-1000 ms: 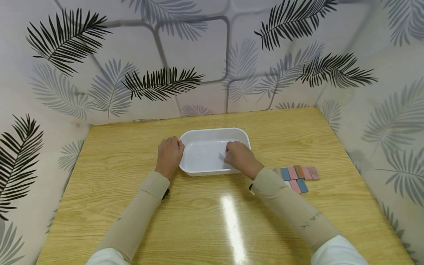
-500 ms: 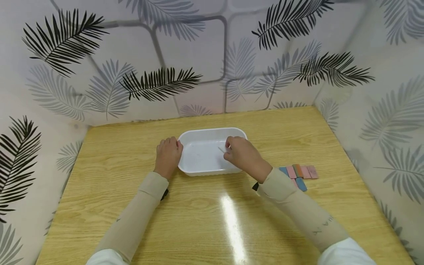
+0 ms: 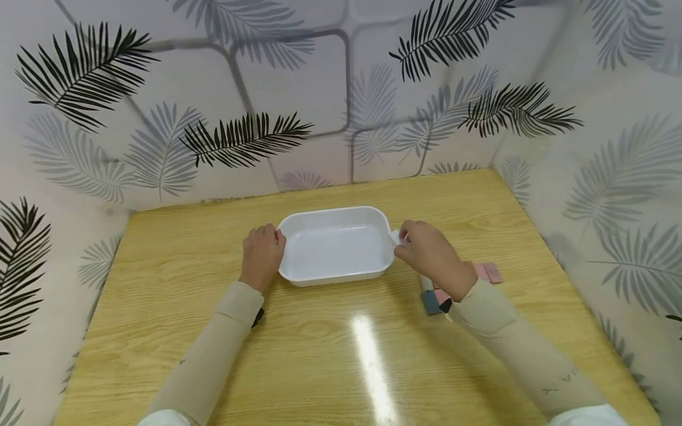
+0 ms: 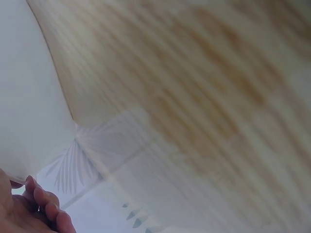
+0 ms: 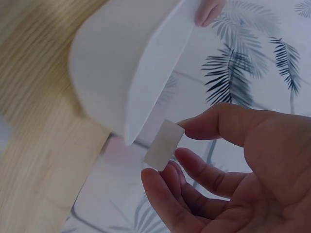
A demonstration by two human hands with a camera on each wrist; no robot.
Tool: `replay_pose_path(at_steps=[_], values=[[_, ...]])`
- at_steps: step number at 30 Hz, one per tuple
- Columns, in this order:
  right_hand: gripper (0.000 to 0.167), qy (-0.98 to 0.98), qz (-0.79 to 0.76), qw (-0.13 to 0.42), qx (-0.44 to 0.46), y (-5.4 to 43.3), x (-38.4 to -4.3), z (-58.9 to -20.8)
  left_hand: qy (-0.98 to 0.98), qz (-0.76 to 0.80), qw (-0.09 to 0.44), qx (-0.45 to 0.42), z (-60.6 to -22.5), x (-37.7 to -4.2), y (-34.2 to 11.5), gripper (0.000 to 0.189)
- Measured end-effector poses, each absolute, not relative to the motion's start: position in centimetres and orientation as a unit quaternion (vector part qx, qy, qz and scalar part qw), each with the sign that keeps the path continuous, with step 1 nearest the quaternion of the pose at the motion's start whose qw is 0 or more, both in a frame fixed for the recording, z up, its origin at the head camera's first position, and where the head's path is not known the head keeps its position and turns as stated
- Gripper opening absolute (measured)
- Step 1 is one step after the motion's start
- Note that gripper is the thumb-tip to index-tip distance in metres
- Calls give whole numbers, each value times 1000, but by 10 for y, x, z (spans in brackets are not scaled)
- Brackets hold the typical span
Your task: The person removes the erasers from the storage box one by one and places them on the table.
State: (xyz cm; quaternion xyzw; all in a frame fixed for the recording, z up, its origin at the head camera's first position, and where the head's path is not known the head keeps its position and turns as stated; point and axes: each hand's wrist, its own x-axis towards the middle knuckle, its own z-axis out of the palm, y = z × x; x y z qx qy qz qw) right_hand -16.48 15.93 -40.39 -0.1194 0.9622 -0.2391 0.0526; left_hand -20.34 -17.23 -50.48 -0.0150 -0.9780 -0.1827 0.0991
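A white plastic tray stands on the wooden table, its bare inside showing in the head view. My left hand grips the tray's left rim, fingers curled over the edge; the left wrist view catches those fingers low in its corner. Just outside the opposite end, my right hand pinches a small white rectangular eraser between thumb and fingertips. In the head view the eraser overlaps the tray's right rim. Beneath the right wrist lie several pink erasers and a blue eraser, partly hidden.
The wooden table runs back to a wall with a leaf pattern. A strip of glare crosses its front half. The right forearm covers part of the eraser group.
My right hand has moved from inside the tray out past its right rim, carrying the white eraser. The left hand keeps its grip on the left rim. The head view has shifted slightly.
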Motion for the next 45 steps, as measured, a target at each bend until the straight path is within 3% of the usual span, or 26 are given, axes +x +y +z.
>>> replay_pose_path(at_steps=[6,24,37,45], values=[[23,969,-221,41,-100,197,-157,-411,-978,-181,105,-26,-503,-203,-170,32],[33,975,-207,81,-31,283,-121,-410,-976,-183,118,-29,-498,-202,-177,33],[28,970,-220,107,-11,303,-98,-440,-974,-200,108,-16,-505,-205,-185,34],[24,970,-227,88,-8,304,-91,-462,-976,-196,98,-15,-503,-204,-184,34]])
